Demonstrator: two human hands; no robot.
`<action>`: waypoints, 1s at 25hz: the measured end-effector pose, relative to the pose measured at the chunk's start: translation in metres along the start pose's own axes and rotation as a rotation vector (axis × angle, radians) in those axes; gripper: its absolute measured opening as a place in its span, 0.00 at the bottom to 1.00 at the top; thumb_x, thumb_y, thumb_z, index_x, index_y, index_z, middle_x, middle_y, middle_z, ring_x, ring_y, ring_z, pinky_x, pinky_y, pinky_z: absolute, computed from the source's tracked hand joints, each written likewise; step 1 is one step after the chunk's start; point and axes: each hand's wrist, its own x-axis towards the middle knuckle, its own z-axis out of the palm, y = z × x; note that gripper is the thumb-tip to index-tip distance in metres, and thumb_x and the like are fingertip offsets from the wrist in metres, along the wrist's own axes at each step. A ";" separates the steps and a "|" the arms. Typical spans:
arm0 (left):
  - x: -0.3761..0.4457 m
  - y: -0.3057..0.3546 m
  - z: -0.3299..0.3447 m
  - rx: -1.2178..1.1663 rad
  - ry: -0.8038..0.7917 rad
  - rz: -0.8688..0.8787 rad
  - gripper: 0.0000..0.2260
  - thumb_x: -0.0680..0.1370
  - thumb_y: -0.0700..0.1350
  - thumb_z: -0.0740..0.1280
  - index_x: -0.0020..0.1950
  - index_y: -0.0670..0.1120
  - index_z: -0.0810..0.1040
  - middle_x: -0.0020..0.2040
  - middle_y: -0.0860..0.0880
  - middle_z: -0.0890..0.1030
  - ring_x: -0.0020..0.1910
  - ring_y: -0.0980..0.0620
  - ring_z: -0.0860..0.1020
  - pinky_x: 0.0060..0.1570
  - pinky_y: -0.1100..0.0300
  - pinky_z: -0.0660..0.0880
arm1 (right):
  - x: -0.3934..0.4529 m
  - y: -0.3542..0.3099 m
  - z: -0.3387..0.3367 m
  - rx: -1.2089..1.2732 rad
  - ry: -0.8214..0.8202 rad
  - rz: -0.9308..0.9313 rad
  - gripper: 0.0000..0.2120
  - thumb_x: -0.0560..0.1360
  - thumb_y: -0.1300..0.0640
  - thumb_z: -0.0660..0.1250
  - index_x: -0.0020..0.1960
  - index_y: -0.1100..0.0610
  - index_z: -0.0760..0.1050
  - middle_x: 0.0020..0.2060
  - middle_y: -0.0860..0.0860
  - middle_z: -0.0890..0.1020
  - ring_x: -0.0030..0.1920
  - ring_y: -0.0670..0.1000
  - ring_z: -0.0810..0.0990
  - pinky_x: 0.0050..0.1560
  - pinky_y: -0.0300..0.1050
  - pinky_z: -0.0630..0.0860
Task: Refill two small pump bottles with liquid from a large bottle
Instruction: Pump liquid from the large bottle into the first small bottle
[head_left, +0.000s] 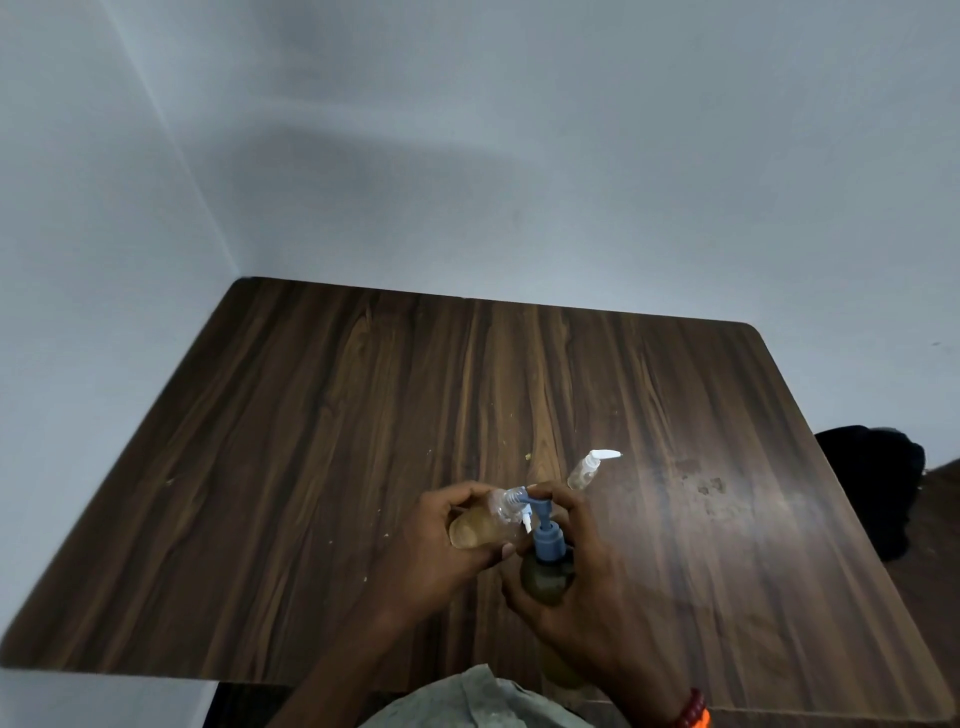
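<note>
Pumping large bottle (546, 574), right hand (576, 566) wrapped round it, into tilted small bottle (480, 525) clasped in left hand (441, 540); nozzle slipping off neck risks spill on table (363, 415).

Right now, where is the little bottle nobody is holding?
In the head view, the small bottle with the white pump stands on the wooden table, just beyond and right of the right hand holding the large bottle.

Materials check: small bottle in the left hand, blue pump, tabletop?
Small bottle: clear plastic by the look, since amber liquid shows through its wall. Blue pump: opaque moulded plastic, matte. Tabletop: dark wood-grain, probably laminate, given the faint sheen and rounded corners; solid wood cannot be ruled out.
</note>
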 end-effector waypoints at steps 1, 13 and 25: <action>0.000 -0.001 0.000 0.007 0.001 -0.003 0.18 0.71 0.40 0.82 0.59 0.51 0.85 0.54 0.54 0.88 0.55 0.56 0.85 0.56 0.52 0.84 | -0.001 -0.001 0.002 -0.019 0.030 -0.013 0.31 0.67 0.64 0.82 0.66 0.64 0.72 0.54 0.58 0.85 0.52 0.55 0.87 0.56 0.47 0.84; -0.002 0.006 -0.005 0.029 -0.026 -0.007 0.18 0.71 0.39 0.81 0.59 0.49 0.85 0.53 0.52 0.88 0.55 0.55 0.85 0.55 0.52 0.84 | 0.002 0.010 0.007 -0.012 0.078 -0.048 0.30 0.67 0.55 0.83 0.64 0.47 0.72 0.53 0.44 0.84 0.52 0.39 0.84 0.56 0.31 0.81; 0.000 0.011 -0.009 0.042 -0.058 -0.010 0.18 0.71 0.37 0.81 0.59 0.47 0.85 0.53 0.50 0.88 0.54 0.54 0.85 0.53 0.56 0.84 | 0.001 0.002 0.004 -0.003 0.055 -0.066 0.30 0.65 0.63 0.84 0.61 0.54 0.74 0.48 0.42 0.83 0.52 0.34 0.82 0.53 0.21 0.75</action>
